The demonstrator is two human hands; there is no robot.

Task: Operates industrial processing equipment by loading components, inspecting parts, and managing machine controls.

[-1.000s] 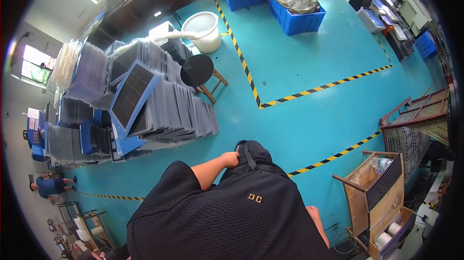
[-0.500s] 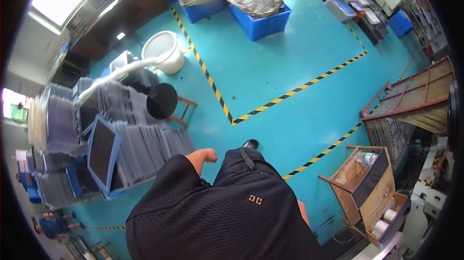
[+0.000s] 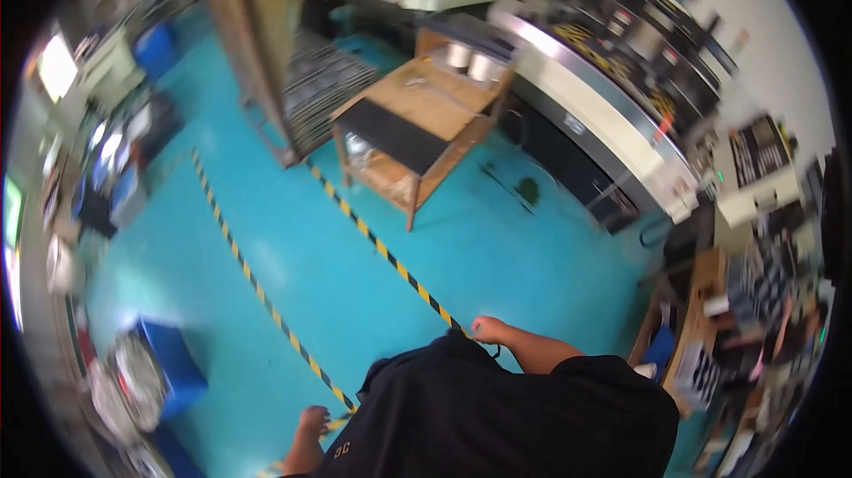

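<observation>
My right hand [image 3: 489,330] hangs in front of my dark clothing, its fingers curled in with nothing seen in them. A thin dark cord [image 3: 496,351] dangles just below it, by my trousers. My left hand [image 3: 312,422] is low at my left side, over the blue floor [image 3: 293,256]. Its fingers are loosely bent and a little apart, holding nothing visible. Neither hand touches any of the furniture. Ahead of me stands a wooden table [image 3: 404,92] with a dark panel on its near part and white spools [image 3: 482,67] at its far end.
A large rack [image 3: 257,43] stands left of the table. A long pale machine [image 3: 586,79] runs along the right, with a control panel [image 3: 759,158] beyond it. Cluttered shelves [image 3: 701,318] are at far right. A blue bin [image 3: 173,367] sits at lower left. Striped tape [image 3: 382,247] crosses the floor.
My view has swung to the right, from the stacked grey sheets and stool toward the wooden table and machine. My right hand has come forward; my left hand has dropped back to my side.
</observation>
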